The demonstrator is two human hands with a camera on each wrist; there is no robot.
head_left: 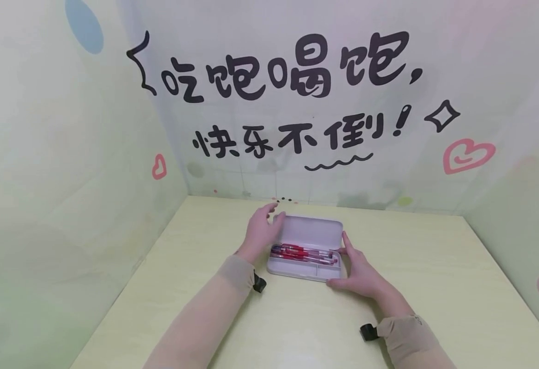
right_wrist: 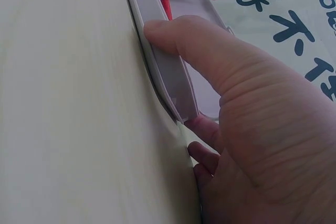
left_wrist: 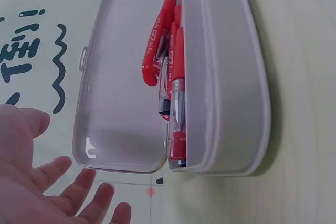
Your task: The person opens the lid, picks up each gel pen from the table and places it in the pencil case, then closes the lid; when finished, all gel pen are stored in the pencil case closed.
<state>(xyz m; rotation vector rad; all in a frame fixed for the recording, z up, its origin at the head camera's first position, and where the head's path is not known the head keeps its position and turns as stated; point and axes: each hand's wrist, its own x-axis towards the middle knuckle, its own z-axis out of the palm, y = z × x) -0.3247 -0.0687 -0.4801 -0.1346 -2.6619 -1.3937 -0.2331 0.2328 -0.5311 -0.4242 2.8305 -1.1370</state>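
Observation:
A pale lilac pencil case (head_left: 292, 270) lies on the table with its hinged lid (head_left: 313, 233) raised at the back. Several red gel pens (head_left: 297, 251) lie in its rear compartment; one leans up against the lid in the left wrist view. At the right end, my right hand (right_wrist: 252, 108) grips the case, thumb on the front wall and fingers curled behind the end. My left hand (head_left: 261, 233) is by the lid's left end, fingers spread and holding nothing. Its fingertips (left_wrist: 73, 190) are close to the lid's edge in the left wrist view.
The pale wood-grain table (head_left: 195, 225) meets printed walls on three sides. The back wall (head_left: 251, 31) bears large black lettering just behind the lid. Each sleeve has a black wrist device, one at the left cuff (head_left: 259, 283) and one at the right cuff (head_left: 369, 332).

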